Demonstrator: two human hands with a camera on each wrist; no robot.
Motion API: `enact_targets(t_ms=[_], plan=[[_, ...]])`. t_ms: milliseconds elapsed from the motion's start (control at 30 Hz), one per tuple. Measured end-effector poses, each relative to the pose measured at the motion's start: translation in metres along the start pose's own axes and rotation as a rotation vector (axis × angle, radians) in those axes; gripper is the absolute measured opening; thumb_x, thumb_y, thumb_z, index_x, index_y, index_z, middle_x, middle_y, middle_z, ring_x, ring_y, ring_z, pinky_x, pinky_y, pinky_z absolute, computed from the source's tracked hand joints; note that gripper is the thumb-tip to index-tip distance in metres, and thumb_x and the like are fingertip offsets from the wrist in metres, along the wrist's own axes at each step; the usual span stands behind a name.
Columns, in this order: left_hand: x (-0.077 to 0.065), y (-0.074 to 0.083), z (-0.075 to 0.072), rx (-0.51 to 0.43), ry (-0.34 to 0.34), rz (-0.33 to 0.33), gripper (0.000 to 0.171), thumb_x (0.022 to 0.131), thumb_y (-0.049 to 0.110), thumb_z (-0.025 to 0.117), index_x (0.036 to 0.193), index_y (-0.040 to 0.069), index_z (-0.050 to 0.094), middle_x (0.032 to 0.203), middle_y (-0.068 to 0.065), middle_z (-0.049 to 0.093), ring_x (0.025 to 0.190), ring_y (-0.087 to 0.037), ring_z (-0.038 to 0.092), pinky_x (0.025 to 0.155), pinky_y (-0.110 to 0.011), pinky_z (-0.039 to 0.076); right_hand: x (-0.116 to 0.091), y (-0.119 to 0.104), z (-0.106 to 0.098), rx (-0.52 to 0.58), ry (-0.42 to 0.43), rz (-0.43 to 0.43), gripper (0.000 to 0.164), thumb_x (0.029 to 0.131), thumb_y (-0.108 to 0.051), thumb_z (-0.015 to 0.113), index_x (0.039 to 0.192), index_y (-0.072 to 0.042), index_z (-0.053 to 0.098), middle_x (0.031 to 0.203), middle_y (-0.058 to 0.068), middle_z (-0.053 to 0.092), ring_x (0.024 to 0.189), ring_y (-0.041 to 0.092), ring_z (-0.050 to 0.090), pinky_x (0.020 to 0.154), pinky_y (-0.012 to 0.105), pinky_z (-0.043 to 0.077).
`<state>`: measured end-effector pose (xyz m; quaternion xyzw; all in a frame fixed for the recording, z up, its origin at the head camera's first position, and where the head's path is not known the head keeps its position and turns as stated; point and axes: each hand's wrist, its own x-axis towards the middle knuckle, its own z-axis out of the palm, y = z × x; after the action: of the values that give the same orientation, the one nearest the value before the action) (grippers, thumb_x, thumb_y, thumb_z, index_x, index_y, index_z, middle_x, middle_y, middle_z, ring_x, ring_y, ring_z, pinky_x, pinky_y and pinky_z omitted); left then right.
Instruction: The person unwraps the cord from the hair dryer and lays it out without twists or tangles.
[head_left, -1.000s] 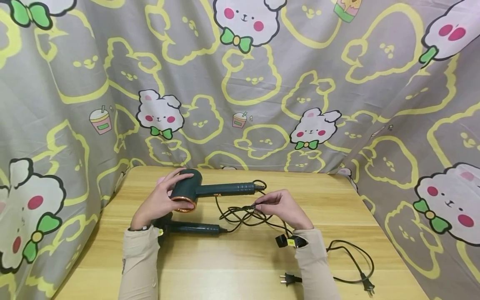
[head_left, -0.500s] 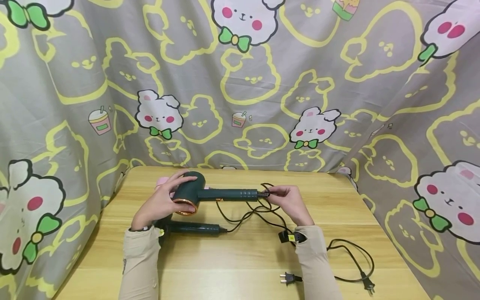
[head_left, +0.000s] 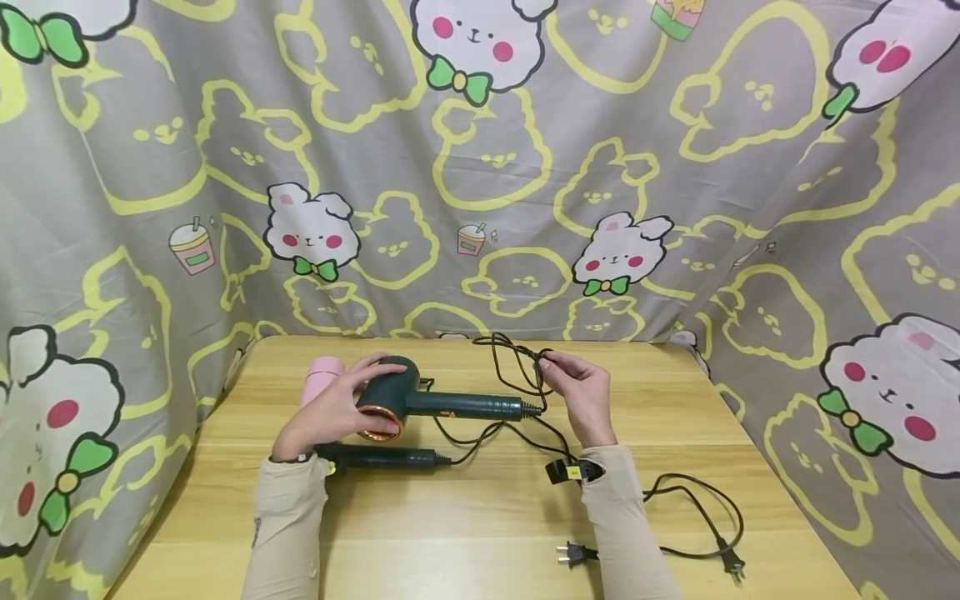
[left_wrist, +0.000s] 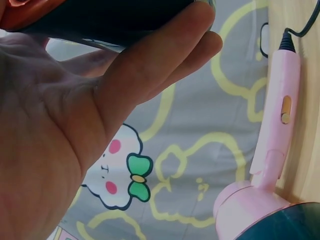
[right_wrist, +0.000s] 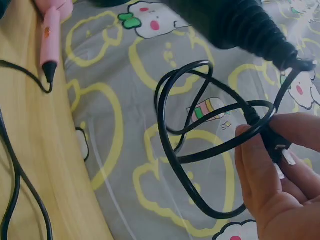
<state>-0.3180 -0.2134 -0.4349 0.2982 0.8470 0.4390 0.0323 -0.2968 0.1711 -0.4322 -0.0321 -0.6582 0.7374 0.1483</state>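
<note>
My left hand (head_left: 330,414) grips the round head of a dark green hair dryer (head_left: 467,406) with a copper-coloured rim. Its thumb lies at the rim and its fingers over the top; the handle points right. My right hand (head_left: 583,396) pinches the dryer's black cord (head_left: 498,362), gathered in loose loops beside the handle's end. In the right wrist view a black plug (right_wrist: 274,142) shows between those fingers, partly hidden by them. Under the held dryer lies a second dark green hair dryer (head_left: 390,457), its head covered by my left wrist.
A pink hair dryer (left_wrist: 279,110) lies behind my left hand. The second dryer's cord (head_left: 480,446) runs right across the wooden table (head_left: 450,533). Near my right forearm lie two black plugs, a nearer plug (head_left: 576,553) and a farther-right plug (head_left: 732,562). A patterned curtain (head_left: 480,167) surrounds the table.
My right hand has lifted the looped cord off the table, past the handle's end and toward the back. The held dryer has come slightly lower and right, showing more of the pink dryer.
</note>
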Motion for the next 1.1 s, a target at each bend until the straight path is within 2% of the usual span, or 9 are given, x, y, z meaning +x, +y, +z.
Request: enact_targets(t_ms=[133, 367, 467, 567, 700, 800, 900, 967, 1100], plan=[[-0.001, -0.001, 0.001, -0.008, -0.017, -0.011, 0.083, 0.076, 0.034, 0.093, 0.148, 0.028, 0.054, 0.165, -0.015, 0.030, 0.122, -0.041, 0.059, 0.093, -0.039, 0.054, -0.003, -0.007, -0.004, 0.010, -0.028, -0.028, 0.033, 0.091, -0.002, 0.077, 0.118, 0.015, 0.069, 0.087, -0.008, 0.080, 0.083, 0.007, 0.076, 0.080, 0.024, 0.061], [-0.008, -0.003, -0.002, 0.014, -0.006, -0.047, 0.085, 0.073, 0.038, 0.095, 0.147, 0.030, 0.055, 0.166, -0.016, 0.028, 0.126, -0.041, 0.056, 0.096, -0.044, 0.051, -0.005, -0.021, -0.027, -0.014, -0.089, -0.068, 0.031, 0.088, -0.002, 0.080, 0.117, 0.007, 0.071, 0.094, -0.009, 0.080, 0.087, 0.007, 0.075, 0.083, 0.022, 0.059], [-0.015, -0.004, -0.005, 0.009, 0.005, -0.058, 0.085, 0.072, 0.037, 0.095, 0.147, 0.031, 0.056, 0.166, -0.014, 0.030, 0.131, -0.042, 0.051, 0.098, -0.047, 0.050, -0.005, -0.026, -0.041, 0.086, -0.116, -0.077, 0.029, 0.090, 0.005, 0.075, 0.118, 0.002, 0.071, 0.098, -0.005, 0.080, 0.092, 0.008, 0.075, 0.086, 0.022, 0.059], [-0.025, -0.006, -0.008, 0.005, 0.006, -0.073, 0.085, 0.073, 0.036, 0.095, 0.147, 0.030, 0.055, 0.167, -0.014, 0.028, 0.134, -0.047, 0.047, 0.096, -0.050, 0.050, -0.004, -0.032, -0.058, 0.261, -0.166, -0.091, 0.029, 0.092, 0.013, 0.066, 0.118, 0.000, 0.072, 0.102, 0.000, 0.080, 0.097, 0.010, 0.075, 0.090, 0.022, 0.058], [-0.041, -0.008, -0.015, 0.022, 0.005, -0.099, 0.084, 0.073, 0.037, 0.095, 0.148, 0.030, 0.055, 0.166, -0.017, 0.026, 0.131, -0.048, 0.049, 0.092, -0.047, 0.051, 0.000, -0.047, -0.080, 0.432, -0.179, -0.136, 0.028, 0.096, 0.017, 0.057, 0.113, 0.001, 0.074, 0.103, 0.005, 0.078, 0.097, 0.013, 0.074, 0.090, 0.023, 0.057], [-0.054, -0.009, -0.021, 0.050, 0.007, -0.096, 0.086, 0.072, 0.039, 0.095, 0.148, 0.030, 0.055, 0.164, -0.016, 0.030, 0.126, -0.043, 0.052, 0.090, -0.043, 0.052, 0.004, -0.060, -0.093, 0.467, -0.109, -0.207, 0.022, 0.097, 0.014, 0.058, 0.108, 0.002, 0.071, 0.101, 0.007, 0.075, 0.093, 0.017, 0.075, 0.087, 0.026, 0.060], [-0.068, -0.010, -0.027, 0.094, 0.008, -0.096, 0.086, 0.072, 0.041, 0.095, 0.148, 0.030, 0.054, 0.162, -0.014, 0.035, 0.126, -0.040, 0.054, 0.090, -0.043, 0.051, 0.009, -0.074, -0.106, 0.438, -0.025, -0.282, 0.013, 0.096, 0.011, 0.061, 0.108, 0.007, 0.065, 0.099, 0.011, 0.070, 0.088, 0.021, 0.077, 0.085, 0.030, 0.062], [-0.077, -0.010, -0.031, 0.119, 0.010, -0.106, 0.086, 0.073, 0.041, 0.094, 0.148, 0.030, 0.054, 0.162, -0.014, 0.036, 0.126, -0.041, 0.055, 0.090, -0.043, 0.051, 0.012, -0.081, -0.115, 0.361, 0.045, -0.332, 0.014, 0.094, 0.010, 0.065, 0.109, 0.009, 0.064, 0.095, 0.011, 0.069, 0.081, 0.020, 0.077, 0.079, 0.028, 0.062], [-0.094, -0.009, -0.040, 0.151, 0.015, -0.128, 0.085, 0.074, 0.041, 0.094, 0.148, 0.030, 0.054, 0.164, -0.016, 0.032, 0.126, -0.044, 0.055, 0.088, -0.038, 0.052, 0.020, -0.091, -0.135, 0.068, 0.227, -0.435, 0.020, 0.092, 0.005, 0.072, 0.112, 0.006, 0.071, 0.090, 0.002, 0.070, 0.066, 0.008, 0.067, 0.064, 0.017, 0.055]])
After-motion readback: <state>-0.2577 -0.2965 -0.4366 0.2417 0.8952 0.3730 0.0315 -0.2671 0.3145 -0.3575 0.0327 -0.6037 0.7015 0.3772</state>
